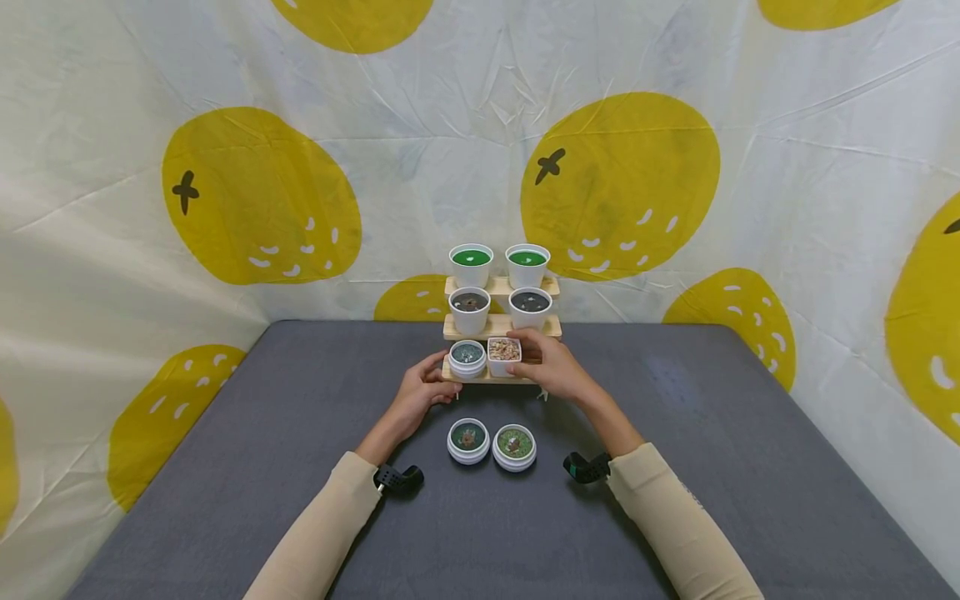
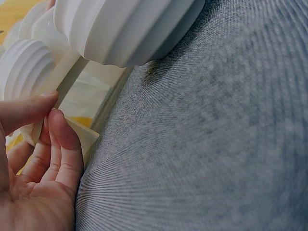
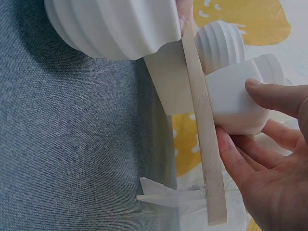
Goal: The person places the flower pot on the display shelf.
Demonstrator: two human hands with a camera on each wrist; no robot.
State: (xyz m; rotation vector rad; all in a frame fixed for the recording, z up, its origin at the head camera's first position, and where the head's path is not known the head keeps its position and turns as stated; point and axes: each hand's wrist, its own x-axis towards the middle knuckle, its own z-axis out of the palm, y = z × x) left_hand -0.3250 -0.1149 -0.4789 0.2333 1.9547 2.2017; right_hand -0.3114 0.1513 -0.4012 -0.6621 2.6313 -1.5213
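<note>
A three-tier wooden stand (image 1: 498,327) holds small white pots. At the left end of its lowest shelf (image 2: 70,79), my left hand (image 1: 415,398) pinches the board between thumb and fingers. My right hand (image 1: 553,365) grips a square white pot (image 1: 504,367) filled with pale, pebbly bits, thumb on one side and fingers on the other. In the right wrist view the pot's base is right at the shelf board (image 3: 206,130). Beside it on the same shelf sits a round ribbed pot (image 1: 467,367) with a bluish-grey top.
Two white cups with dark contents (image 1: 470,312) stand on the middle tier, and two with green contents (image 1: 472,271) on the top one. Two round ribbed pots (image 1: 468,442) sit on the grey table (image 1: 300,517) in front. A patterned cloth (image 1: 450,108) hangs behind.
</note>
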